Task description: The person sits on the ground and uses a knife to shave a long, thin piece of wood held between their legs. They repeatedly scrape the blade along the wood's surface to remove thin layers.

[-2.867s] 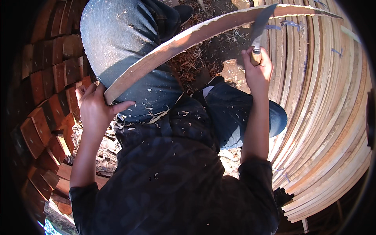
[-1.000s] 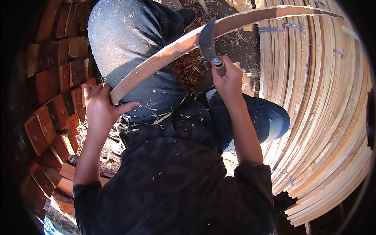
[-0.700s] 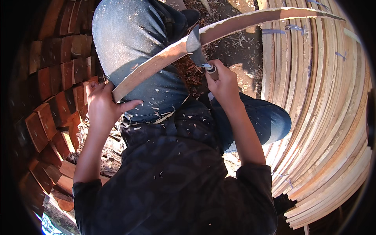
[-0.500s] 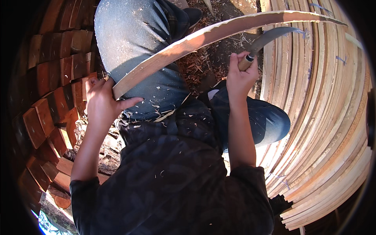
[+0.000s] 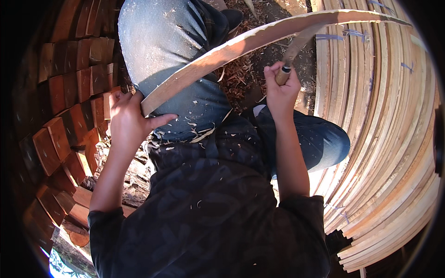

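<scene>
Wooden strip [image 5: 241,44] front and centre, long and thin, arching from middle left up to the upper right corner of the frame, lit bright along its upper edge. Left hand [image 5: 125,120] at middle left, clamped round the strip's lower end, thumb stretched out to the right over the denim just under the wood, that end pressed against the thigh. Right hand [image 5: 280,88] right of centre, upper half, fist wrapped tight round the pale wooden handle of a knife [image 5: 292,53], blade pointing up and to the right, tip meeting the underside of the strip near the top of the frame. Blue jeans [image 5: 171,51] filling the upper centre, dusted with pale flecks of wood, second knee lower right of centre. Dark shirt [image 5: 208,204] spread across the bottom, also speckled with curls of wood. Shavings [image 5: 238,74] heaped on the ground between the knees, reddish brown, just below the strip. Stack of pale curved strips [image 5: 384,139] sweeping down the whole right side, layered edge on edge, a few blue marks showing near the top. Reddish-brown wooden blocks [image 5: 69,92] packed in rows down the left side, mostly in shadow. Dark shoe [image 5: 232,18] peeking in at top centre, above the strip.
</scene>
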Demonstrator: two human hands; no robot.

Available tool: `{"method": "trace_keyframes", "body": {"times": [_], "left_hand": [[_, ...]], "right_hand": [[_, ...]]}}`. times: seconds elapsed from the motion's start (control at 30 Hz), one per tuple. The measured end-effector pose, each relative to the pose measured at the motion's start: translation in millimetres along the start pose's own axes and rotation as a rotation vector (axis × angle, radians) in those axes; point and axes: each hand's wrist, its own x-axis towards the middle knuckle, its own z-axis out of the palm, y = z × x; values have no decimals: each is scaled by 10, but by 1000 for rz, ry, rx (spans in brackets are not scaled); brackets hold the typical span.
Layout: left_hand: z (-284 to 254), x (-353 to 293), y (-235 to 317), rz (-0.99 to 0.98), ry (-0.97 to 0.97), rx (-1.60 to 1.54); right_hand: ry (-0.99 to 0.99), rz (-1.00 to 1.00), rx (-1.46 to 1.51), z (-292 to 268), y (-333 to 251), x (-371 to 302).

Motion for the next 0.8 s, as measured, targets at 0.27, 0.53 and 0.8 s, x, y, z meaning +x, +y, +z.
{"method": "trace_keyframes", "body": {"times": [0.27,0.53,0.8], "left_hand": [[-20,20,-14,-27,-78,43],[-3,-4,-1,-28,-72,19],[-24,14,-11,-8,-70,43]], "right_hand": [[49,0,-68,115,-93,-78],[141,53,142,54,35,-4],[191,41,171,179,46,-62]]}}
